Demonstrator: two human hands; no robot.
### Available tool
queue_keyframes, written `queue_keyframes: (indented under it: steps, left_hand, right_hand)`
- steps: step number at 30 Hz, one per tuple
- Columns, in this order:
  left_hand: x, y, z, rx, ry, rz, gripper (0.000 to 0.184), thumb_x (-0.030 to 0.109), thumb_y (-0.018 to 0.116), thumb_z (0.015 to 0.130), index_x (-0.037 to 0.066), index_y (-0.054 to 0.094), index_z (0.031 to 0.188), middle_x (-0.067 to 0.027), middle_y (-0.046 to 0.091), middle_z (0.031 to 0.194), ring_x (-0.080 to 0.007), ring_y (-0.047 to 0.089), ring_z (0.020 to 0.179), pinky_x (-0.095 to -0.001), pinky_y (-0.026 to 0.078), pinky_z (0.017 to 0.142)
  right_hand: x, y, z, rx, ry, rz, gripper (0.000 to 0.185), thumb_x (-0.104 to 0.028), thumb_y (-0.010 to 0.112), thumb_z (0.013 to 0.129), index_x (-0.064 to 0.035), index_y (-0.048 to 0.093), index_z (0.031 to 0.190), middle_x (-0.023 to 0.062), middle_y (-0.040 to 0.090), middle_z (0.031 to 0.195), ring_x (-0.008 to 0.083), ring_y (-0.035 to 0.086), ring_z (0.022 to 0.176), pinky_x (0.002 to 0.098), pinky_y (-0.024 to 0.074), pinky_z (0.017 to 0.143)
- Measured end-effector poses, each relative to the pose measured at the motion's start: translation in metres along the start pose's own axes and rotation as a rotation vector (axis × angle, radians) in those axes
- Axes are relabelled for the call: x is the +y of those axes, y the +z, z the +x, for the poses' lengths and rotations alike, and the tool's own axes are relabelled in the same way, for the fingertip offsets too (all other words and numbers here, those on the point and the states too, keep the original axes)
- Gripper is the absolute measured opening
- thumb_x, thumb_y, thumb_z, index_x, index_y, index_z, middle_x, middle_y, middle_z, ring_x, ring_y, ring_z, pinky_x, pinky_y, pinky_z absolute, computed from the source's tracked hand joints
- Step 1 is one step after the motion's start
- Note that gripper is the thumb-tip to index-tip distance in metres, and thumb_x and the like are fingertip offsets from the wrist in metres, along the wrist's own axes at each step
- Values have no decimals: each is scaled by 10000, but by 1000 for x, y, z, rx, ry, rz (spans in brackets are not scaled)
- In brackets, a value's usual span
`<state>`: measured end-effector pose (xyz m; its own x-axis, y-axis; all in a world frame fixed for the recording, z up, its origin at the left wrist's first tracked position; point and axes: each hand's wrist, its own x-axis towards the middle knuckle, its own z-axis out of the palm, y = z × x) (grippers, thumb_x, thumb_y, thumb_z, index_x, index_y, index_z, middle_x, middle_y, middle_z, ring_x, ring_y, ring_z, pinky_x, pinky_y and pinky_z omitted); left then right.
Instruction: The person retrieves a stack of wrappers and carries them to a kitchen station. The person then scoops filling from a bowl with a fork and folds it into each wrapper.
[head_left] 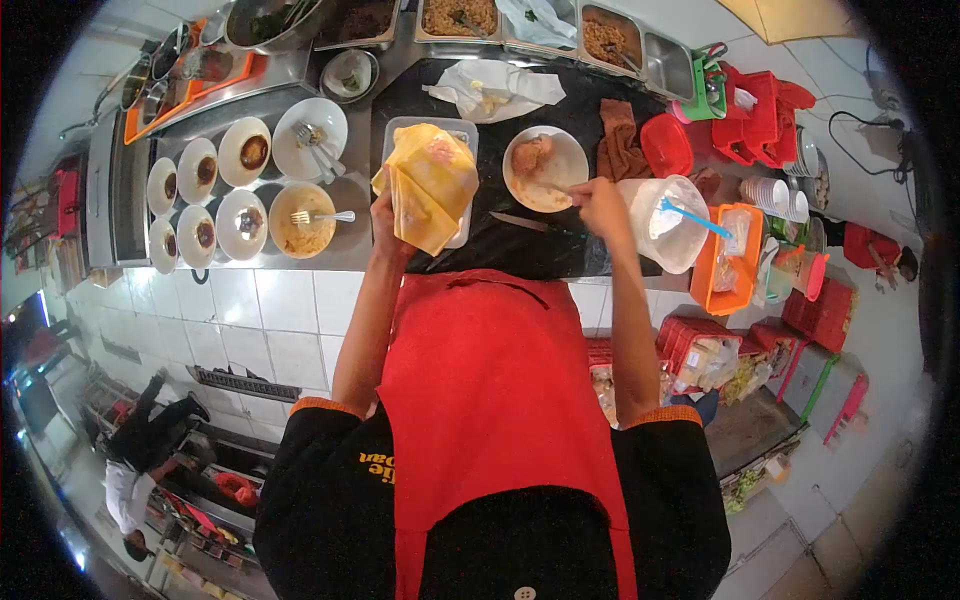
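Note:
My left hand (386, 228) is closed on a folded stack of yellow wrapper sheets (432, 205), keeping it above a clear plastic tub (462, 228). A small pinkish smear shows on the upper sheet. My right hand (604, 209) grips a thin utensil (566, 190) at the rim of a white bowl (578, 160); its working end is too small to name. Inside that bowl lies a lump of pinkish-brown paste (531, 155). A knife (520, 221) rests on the black board (490, 245) between my hands.
Several sauce bowls (241, 226) and a bowl with a fork (300, 238) stand at left. Crumpled paper (495, 90) and food pans (458, 18) lie behind. To the right are a brown cloth (617, 140), a white tub (650, 245) and an orange basket (722, 290). Another person (130, 490) is far left.

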<state>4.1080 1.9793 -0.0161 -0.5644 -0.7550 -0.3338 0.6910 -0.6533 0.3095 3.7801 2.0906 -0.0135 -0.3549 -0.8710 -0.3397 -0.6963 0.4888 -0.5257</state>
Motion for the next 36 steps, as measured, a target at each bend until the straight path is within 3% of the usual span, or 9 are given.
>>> queue_keyframes:
  steps: [3, 12, 15, 17, 18, 23, 25, 29, 36]
  left_hand:
    - [-4, -22, 1, 76, 48, 187, 561, 474, 358, 1025, 6, 507, 1296, -137, 616, 1203, -257, 643, 1050, -406, 540, 907]
    - [-8, -41, -4, 144, -23, 80, 532, 450, 364, 1030, -6, 546, 1233, -124, 636, 1144, -243, 651, 1017, -391, 549, 865]
    - [-10, -36, -2, 184, -33, 141, 569, 485, 345, 1024, 2, 530, 1263, -130, 634, 1167, -253, 652, 1022, -399, 545, 879]
    - [-11, -16, -3, 180, -67, 90, 568, 485, 345, 1024, 9, 523, 1278, -132, 633, 1177, -257, 653, 1027, -401, 546, 882]
    - [-10, -7, -3, 176, -105, 42, 568, 485, 346, 1024, 16, 517, 1293, -135, 632, 1186, -261, 653, 1032, -403, 546, 886]
    - [-20, 0, 2, 41, -181, 33, 541, 462, 366, 1027, 27, 503, 1318, -132, 623, 1211, -256, 652, 1042, -402, 546, 896]
    - [-25, 2, 5, -60, -193, 18, 560, 479, 364, 1023, 24, 499, 1319, -130, 620, 1219, -252, 652, 1043, -395, 548, 896]
    - [-22, 22, 2, -22, -181, -42, 568, 487, 365, 1020, 24, 495, 1322, -131, 614, 1234, -249, 644, 1067, -385, 544, 909]
    - [-10, 28, -6, 4, -124, 6, 540, 462, 402, 1017, 23, 497, 1316, -134, 613, 1231, -249, 641, 1072, -383, 537, 916]
  right_hand:
    - [-11, 22, -7, 109, 15, -36, 300, 7, 613, 745, -105, 756, 983, 185, 707, 924, 333, 689, 891, 412, 533, 795]
    - [-19, 39, -16, 144, -43, -80, 246, -27, 595, 778, -95, 751, 956, 171, 691, 924, 372, 659, 894, 451, 521, 782]
    - [-11, 8, -26, 46, -144, -17, 227, -15, 606, 794, -66, 750, 962, 162, 702, 906, 331, 681, 849, 410, 523, 747]
    - [5, -3, -24, -42, -109, 311, 210, 14, 624, 822, -50, 749, 979, 130, 717, 872, 236, 680, 787, 345, 507, 700]
    - [-8, -16, -25, -97, -124, 458, 223, 36, 622, 852, -42, 740, 1024, 72, 708, 848, 158, 638, 746, 272, 477, 673]
    - [-85, -43, -46, -123, -186, 621, 257, 64, 597, 866, -20, 720, 1076, 48, 675, 871, 127, 568, 677, 220, 451, 663]
    - [-105, -36, -46, 105, -410, 636, 259, 86, 574, 870, -19, 727, 1051, 59, 655, 886, 98, 533, 682, 228, 435, 613]
    - [-100, -12, -32, 209, -478, 574, 268, 119, 576, 837, 0, 726, 1024, 84, 657, 917, 136, 598, 768, 241, 475, 690]
    - [-102, -45, -42, 13, -367, 785, 248, 71, 550, 915, -16, 713, 1079, 73, 660, 908, 83, 544, 662, 208, 431, 587]
